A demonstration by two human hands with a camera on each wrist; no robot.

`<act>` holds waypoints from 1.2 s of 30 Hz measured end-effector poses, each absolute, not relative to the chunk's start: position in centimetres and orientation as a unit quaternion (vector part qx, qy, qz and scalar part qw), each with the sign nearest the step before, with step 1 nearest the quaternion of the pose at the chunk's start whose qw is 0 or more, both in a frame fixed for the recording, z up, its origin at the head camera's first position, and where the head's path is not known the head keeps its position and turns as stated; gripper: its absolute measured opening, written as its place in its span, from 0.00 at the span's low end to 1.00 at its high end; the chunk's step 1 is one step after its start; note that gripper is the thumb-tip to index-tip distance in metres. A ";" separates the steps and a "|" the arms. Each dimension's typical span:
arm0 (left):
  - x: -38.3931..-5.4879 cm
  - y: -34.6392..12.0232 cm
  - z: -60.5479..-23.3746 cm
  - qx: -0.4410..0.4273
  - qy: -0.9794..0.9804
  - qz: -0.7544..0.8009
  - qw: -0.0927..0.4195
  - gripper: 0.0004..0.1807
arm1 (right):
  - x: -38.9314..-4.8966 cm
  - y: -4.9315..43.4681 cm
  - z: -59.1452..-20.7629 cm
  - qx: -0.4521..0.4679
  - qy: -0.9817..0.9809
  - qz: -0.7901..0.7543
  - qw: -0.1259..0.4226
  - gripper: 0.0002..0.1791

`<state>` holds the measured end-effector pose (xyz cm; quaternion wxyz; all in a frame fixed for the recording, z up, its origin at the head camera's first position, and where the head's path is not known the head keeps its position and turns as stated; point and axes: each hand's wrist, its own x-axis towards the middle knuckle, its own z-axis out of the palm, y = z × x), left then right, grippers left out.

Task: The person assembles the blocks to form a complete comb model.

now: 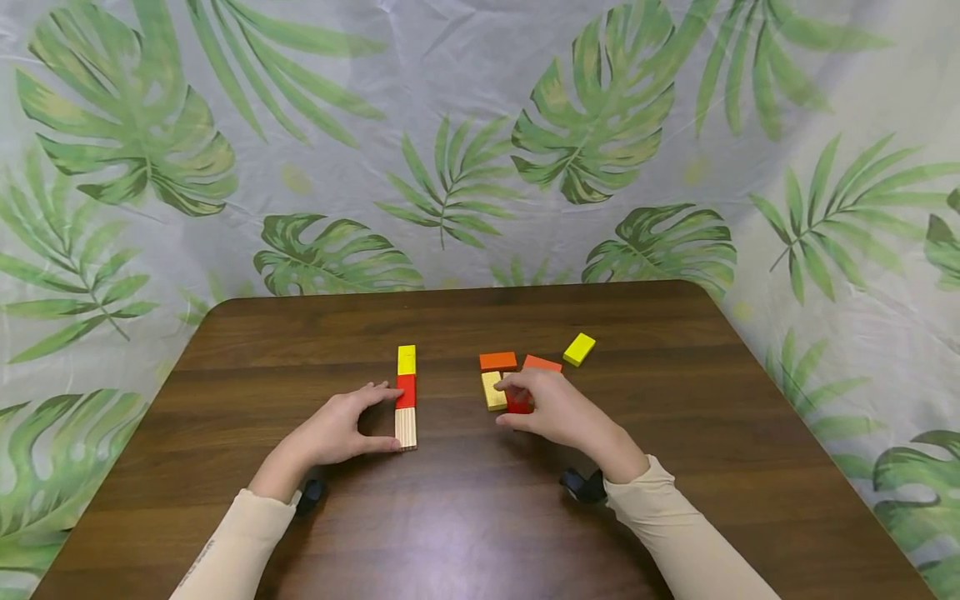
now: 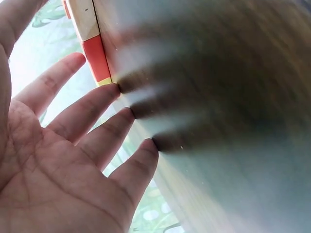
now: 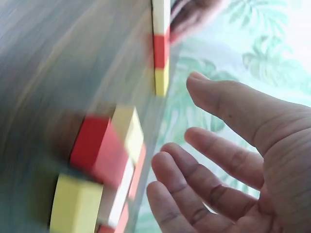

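A straight row of three wooden blocks lies on the table: a yellow block at the far end, a red block in the middle and a striped plain-wood block nearest me. My left hand is beside the row, index fingertip at the red block and thumb at the plain one's near corner. Its fingers look nearly straight in the left wrist view. To the right, my right hand hovers over a loose cluster, its fingers spread around nothing. It partly hides another red block and overlaps a pale yellow block.
An orange block and a second orange block lie at the back of the cluster. A separate yellow block sits farther right. The brown wooden table meets a leaf-patterned cloth behind its far edge.
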<state>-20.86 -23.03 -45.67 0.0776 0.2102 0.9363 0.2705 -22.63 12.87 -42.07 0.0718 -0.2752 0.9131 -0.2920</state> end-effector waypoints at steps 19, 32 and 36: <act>-20.6 -23.0 -45.6 0.209 0.935 0.274 0.079 0.45 | -23.0 19.0 -43.4 -0.173 0.943 -0.272 0.077 0.21; -20.6 -22.9 -45.7 0.203 0.936 0.276 0.083 0.45 | -23.0 19.7 -44.3 -0.168 0.941 -0.280 0.093 0.20; -20.7 -22.9 -45.8 0.203 0.936 0.276 0.083 0.45 | -23.0 19.7 -44.4 -0.174 0.938 -0.286 0.095 0.19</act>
